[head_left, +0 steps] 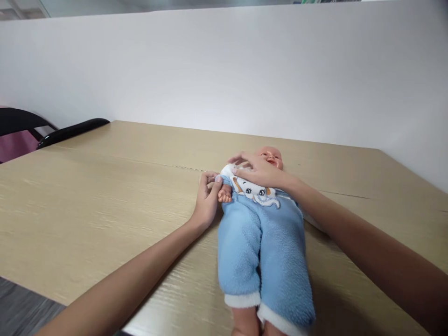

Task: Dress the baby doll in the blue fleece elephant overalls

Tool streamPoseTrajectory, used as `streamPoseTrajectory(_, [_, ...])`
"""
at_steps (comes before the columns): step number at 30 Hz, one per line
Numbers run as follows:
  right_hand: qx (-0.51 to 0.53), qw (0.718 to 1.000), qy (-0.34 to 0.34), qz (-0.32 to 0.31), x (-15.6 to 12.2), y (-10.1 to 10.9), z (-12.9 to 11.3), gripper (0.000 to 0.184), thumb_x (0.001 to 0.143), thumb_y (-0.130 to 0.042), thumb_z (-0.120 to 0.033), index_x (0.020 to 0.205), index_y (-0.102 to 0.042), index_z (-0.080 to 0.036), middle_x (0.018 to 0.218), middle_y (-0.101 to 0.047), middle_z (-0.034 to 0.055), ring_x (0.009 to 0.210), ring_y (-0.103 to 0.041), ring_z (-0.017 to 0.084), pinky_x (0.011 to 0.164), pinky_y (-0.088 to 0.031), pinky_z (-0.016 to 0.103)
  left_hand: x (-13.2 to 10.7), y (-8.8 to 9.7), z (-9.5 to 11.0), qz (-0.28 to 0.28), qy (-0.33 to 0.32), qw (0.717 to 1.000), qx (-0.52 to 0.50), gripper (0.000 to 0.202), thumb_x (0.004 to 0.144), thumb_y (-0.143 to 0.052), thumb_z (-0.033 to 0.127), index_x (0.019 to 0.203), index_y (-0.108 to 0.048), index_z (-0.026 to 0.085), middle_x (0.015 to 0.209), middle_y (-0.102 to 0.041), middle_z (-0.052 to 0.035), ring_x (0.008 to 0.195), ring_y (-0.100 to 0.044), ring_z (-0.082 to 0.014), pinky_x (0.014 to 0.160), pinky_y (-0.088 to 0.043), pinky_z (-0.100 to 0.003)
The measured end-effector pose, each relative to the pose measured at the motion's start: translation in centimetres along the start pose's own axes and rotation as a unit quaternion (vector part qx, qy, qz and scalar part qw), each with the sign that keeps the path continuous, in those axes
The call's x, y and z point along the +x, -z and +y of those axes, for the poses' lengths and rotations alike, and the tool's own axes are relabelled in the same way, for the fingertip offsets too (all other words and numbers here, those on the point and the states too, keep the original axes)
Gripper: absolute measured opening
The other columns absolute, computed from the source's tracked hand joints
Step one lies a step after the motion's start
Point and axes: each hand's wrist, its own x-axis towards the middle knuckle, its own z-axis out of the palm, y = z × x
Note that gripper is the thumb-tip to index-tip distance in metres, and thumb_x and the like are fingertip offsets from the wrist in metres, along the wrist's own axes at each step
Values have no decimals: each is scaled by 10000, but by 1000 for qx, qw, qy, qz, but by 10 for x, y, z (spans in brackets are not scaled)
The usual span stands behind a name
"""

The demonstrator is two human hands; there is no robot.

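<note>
Both doll legs [244,321] cut off; right hand [257,171] partly hides chest [257,191].

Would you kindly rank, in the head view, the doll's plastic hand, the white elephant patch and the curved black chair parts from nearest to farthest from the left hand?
1. Doll's plastic hand: just right of the left hand.
2. White elephant patch: farther right.
3. Curved black chair parts: far left.

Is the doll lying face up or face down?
Face up: the doll shows its mouth and the elephant design on its blue outfit, both turned upward.
</note>
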Motion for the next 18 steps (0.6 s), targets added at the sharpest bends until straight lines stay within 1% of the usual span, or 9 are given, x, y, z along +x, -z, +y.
streamPoseTrajectory(2, [-3, 998, -61, 13, -11, 3, -7, 312, 992, -683, -456, 1180, -744, -214, 1167, -794, 95, 1063, -704, 269, 928, -535, 393, 3, 0, -5, -2, 17, 999, -42, 282, 1053, -662, 509, 1055, -542, 254, 1040, -593, -8, 963, -583, -149, 894, -514, -265])
streamPoseTrajectory(3, [-13, 997, -78, 3, -16, 4, -11, 311, 997, -681, -496, 1109, -757, -216, 1070, -802, 79, 981, -704, 258, 861, -522, 375, 5, 0, -8, -1, 28, 998, -59, 296, 1045, -674, 517, 1043, -538, 254, 1021, -584, -1, 955, -576, -140, 881, -513, -246])
streamPoseTrajectory(5, [-41, 995, -85, -36, -26, 3, -15, 322, 1001, -675, -535, 978, -765, -226, 910, -783, 39, 845, -677, 227, 751, -469, 346, 7, 0, -13, 8, 65, 994, -93, 358, 1008, -716, 562, 1045, -525, 261, 985, -577, 14, 896, -575, -124, 817, -516, -225])
streamPoseTrajectory(6, [-50, 994, -82, -52, -30, 2, -16, 332, 1002, -673, -546, 938, -761, -233, 859, -766, 20, 796, -656, 212, 713, -439, 336, 8, 0, -15, 9, 95, 989, -114, 410, 977, -741, 596, 1056, -511, 266, 970, -585, 21, 858, -581, -120, 781, -520, -224])
streamPoseTrajectory(8, [-45, 995, -73, -56, -35, -3, -14, 336, 1000, -675, -556, 915, -743, -238, 829, -739, -3, 759, -625, 194, 682, -407, 322, 11, 0, -17, 8, 161, 974, -156, 524, 903, -797, 653, 1085, -483, 275, 963, -624, 29, 811, -607, -119, 743, -534, -233])
streamPoseTrajectory(10, [-11, 997, -68, -33, -38, -8, -8, 329, 988, -692, -562, 950, -722, -236, 843, -713, -11, 767, -605, 189, 683, -405, 311, 14, -1, -17, 11, 200, 964, -177, 581, 849, -848, 647, 1094, -477, 275, 976, -660, 27, 805, -630, -119, 737, -547, -235])
streamPoseTrajectory(12, [49, 996, -78, -17, -39, -12, 0, 344, 956, -733, -575, 986, -697, -234, 845, -680, -14, 767, -582, 184, 671, -407, 297, 17, -2, -17, 17, 207, 960, -185, 566, 828, -886, 589, 1085, -499, 266, 982, -675, 27, 798, -634, -109, 725, -546, -223])
streamPoseTrajectory(14, [120, 988, -95, -6, -41, -13, 8, 375, 923, -776, -584, 993, -663, -234, 842, -648, -20, 760, -564, 175, 659, -404, 281, 20, -2, -18, 10, 211, 959, -190, 543, 811, -910, 545, 1078, -537, 255, 976, -682, 24, 787, -635, -104, 709, -541, -213])
streamPoseTrajectory(18, [254, 960, -119, 11, -46, -12, 15, 401, 872, -849, -548, 980, -616, -240, 866, -629, -32, 780, -567, 160, 682, -423, 258, 22, 0, -19, -29, 207, 962, -178, 567, 771, -933, 578, 1067, -594, 233, 1039, -705, -11, 867, -667, -124, 741, -558, -214])
